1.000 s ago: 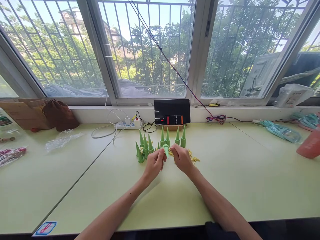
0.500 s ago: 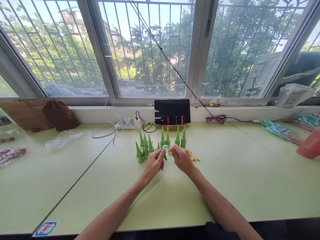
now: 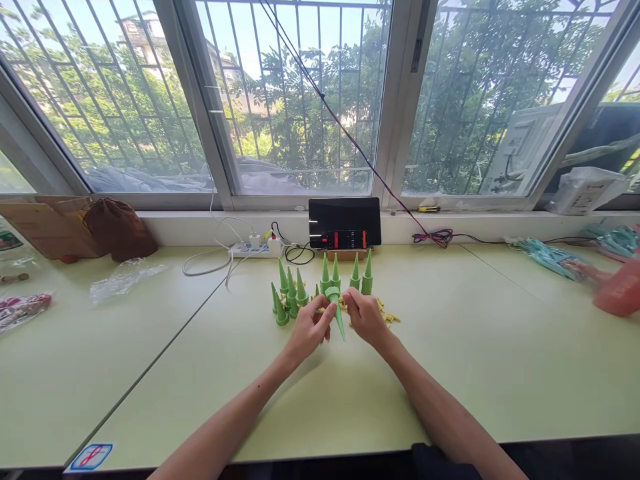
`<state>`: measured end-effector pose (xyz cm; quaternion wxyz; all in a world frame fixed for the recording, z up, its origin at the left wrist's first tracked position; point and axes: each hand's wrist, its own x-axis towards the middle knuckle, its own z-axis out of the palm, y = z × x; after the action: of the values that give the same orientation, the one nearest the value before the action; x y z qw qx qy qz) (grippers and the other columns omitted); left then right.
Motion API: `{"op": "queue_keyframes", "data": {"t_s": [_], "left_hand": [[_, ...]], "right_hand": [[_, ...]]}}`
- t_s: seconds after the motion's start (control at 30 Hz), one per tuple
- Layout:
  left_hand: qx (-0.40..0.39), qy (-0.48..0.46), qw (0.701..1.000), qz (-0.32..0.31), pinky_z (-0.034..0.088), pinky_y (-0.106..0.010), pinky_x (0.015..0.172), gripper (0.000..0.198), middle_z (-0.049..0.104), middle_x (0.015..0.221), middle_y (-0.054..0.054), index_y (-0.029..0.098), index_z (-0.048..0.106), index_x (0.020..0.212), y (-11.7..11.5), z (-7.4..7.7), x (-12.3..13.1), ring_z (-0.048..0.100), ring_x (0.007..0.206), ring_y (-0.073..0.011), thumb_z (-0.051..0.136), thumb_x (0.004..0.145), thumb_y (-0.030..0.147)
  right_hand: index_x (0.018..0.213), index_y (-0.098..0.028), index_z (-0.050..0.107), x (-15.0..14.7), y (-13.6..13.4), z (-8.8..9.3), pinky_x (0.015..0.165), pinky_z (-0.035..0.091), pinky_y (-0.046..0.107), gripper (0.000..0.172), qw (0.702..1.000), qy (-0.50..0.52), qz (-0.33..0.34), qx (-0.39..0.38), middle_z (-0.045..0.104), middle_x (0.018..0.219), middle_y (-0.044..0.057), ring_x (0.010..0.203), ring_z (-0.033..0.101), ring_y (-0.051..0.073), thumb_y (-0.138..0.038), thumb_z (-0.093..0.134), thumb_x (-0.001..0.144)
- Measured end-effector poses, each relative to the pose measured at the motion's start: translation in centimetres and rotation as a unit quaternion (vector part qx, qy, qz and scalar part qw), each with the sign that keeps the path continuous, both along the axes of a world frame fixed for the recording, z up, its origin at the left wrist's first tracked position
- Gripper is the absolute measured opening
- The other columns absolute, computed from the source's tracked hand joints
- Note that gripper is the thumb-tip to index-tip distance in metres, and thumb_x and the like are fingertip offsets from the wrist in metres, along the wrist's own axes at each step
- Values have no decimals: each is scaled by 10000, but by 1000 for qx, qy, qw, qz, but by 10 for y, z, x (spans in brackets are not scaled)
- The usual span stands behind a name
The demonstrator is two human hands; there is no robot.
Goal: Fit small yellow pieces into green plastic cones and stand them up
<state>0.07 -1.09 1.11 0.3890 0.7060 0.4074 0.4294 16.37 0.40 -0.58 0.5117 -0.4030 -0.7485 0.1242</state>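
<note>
Pinched in my left hand is a green watering spike, a ribbed cone with its wide collar up and its tip slanting down toward me. My right hand is closed just right of the collar, thumb against bent forefinger; whatever it may hold is too small to make out. Several more green spikes stand tip-up behind my hands, some in a cluster at left and two behind my right hand. Small yellow pieces lie scattered beside and behind my right hand, which partly hides them.
A dark tablet leans at the sill with a phone before it. A power strip with cables lies left of it. Farther left are a brown pouch and plastic wrap; teal bundles and a red item are right.
The green spike in my left hand has turned so more of its length shows, its tip lower and farther right. At far right, a pinkish shape beside the red item is now blurred.
</note>
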Motion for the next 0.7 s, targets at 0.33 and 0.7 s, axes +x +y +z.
{"op": "queue_keyframes", "data": {"t_s": [0.33,0.7], "left_hand": [[44,3,999,-2,364,-183,394,266,524,633,49,195,445,811,4,-5,0,488,400,-63,544,883,431],[120,33,992,29,346,-179,416,154,528,637,46,186,508,825,8,-12,-2,439,399,-45,547,895,318]], "right_hand": [[706,-219,334,1,2,-2,496,254,235,331,1000,-5,-7,-19,372,542,-55,455,324,101,-355,308,1007],[698,-224,327,0,2,-2,495,256,251,339,999,0,11,-38,356,545,-52,461,320,113,-360,298,1007]]}}
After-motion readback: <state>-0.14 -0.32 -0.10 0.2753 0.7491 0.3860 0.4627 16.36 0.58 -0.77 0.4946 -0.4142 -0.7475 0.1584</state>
